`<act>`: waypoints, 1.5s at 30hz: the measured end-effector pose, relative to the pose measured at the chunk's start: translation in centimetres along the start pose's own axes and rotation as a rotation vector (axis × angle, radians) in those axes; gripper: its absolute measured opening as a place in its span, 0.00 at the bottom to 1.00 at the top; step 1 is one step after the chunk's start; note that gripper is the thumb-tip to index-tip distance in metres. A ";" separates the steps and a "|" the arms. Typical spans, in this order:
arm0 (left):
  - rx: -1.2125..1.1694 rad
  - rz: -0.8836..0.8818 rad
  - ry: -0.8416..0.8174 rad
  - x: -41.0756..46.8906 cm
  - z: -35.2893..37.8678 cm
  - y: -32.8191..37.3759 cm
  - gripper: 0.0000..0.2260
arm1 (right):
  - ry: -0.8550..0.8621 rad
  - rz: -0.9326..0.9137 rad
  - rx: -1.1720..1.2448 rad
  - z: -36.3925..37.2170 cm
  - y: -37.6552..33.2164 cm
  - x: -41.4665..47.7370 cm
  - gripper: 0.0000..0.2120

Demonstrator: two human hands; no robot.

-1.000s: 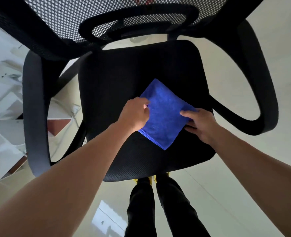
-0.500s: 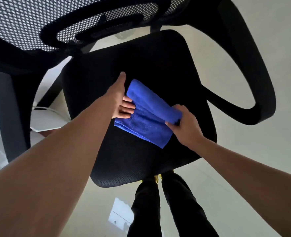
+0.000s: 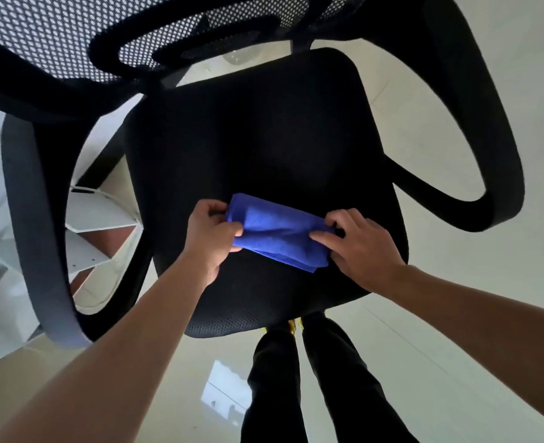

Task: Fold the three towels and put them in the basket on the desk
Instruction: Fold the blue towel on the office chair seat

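Both hands, left (image 3: 211,233) and right (image 3: 361,247), grip a folded blue towel (image 3: 278,233) on a chair seat (image 3: 264,148).

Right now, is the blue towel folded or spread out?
Folded. The towel is a narrow strip with stacked edges at its near corner, on the seat.

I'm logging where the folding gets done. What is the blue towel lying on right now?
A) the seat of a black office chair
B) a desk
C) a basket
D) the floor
A: the blue towel lies on the black chair seat, its ends pinched by the left hand and right hand.
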State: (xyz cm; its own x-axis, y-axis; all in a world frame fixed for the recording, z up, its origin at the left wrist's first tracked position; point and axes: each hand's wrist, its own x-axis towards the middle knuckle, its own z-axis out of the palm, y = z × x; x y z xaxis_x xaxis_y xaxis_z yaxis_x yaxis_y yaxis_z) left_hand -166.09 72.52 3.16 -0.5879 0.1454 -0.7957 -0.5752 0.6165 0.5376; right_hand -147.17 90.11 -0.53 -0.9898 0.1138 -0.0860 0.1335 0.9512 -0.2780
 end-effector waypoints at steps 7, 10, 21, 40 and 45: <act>1.017 1.060 0.314 -1.1 0.8 -2.2 0.15 | -0.015 0.018 0.026 0.1 -1.4 -0.8 0.18; 1.013 1.097 0.002 -0.7 0.9 -2.1 0.09 | -0.026 0.047 0.087 -0.7 -2.5 -0.2 0.17; 0.963 0.677 -0.301 2.8 0.5 -1.5 0.17 | -0.269 0.154 0.070 1.6 -4.2 0.8 0.15; 0.844 0.787 -0.180 1.8 -1.8 -1.1 0.17 | -0.176 0.723 0.734 -3.3 -7.4 6.3 0.10; 0.848 0.764 -0.197 2.9 -2.4 -1.2 0.20 | -0.238 0.739 0.737 0.3 -8.1 7.2 0.20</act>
State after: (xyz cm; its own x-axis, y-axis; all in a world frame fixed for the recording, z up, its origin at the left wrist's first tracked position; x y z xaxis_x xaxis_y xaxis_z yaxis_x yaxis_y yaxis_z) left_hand -168.45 70.34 0.83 -0.4760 0.7760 -0.4139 0.5015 0.6261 0.5970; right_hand -155.36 83.11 0.79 -0.6268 0.4563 -0.6316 0.7719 0.2531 -0.5832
